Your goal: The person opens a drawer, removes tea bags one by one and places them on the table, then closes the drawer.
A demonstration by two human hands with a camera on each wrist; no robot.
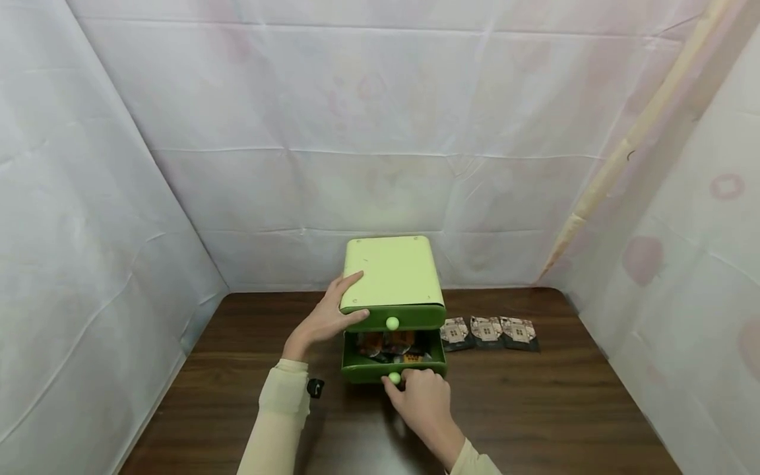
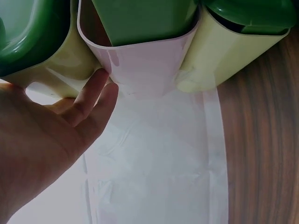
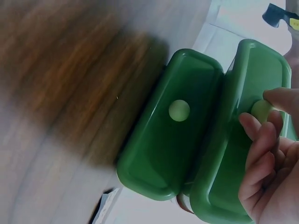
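A small drawer cabinet [image 1: 392,270] with a pale green top and dark green drawer fronts stands on the wooden table. One drawer [image 1: 350,359] below the top one is pulled out, and several small printed packets [image 1: 399,342] lie in it. My right hand [image 1: 424,396] pinches this drawer's round light green knob [image 3: 260,110] between thumb and fingers. My left hand [image 1: 328,318] rests against the cabinet's left side with spread fingers, its fingertips reaching the top and the upper drawer front. In the left wrist view, the left hand's fingers [image 2: 88,100] lie along the casing.
Three dark packets with house pictures [image 1: 487,332] lie in a row to the right of the cabinet. Another drawer front with a knob [image 3: 179,110] sits below the pulled-out one. White printed cloth [image 1: 380,198] hangs behind and at both sides of the table [image 1: 534,409].
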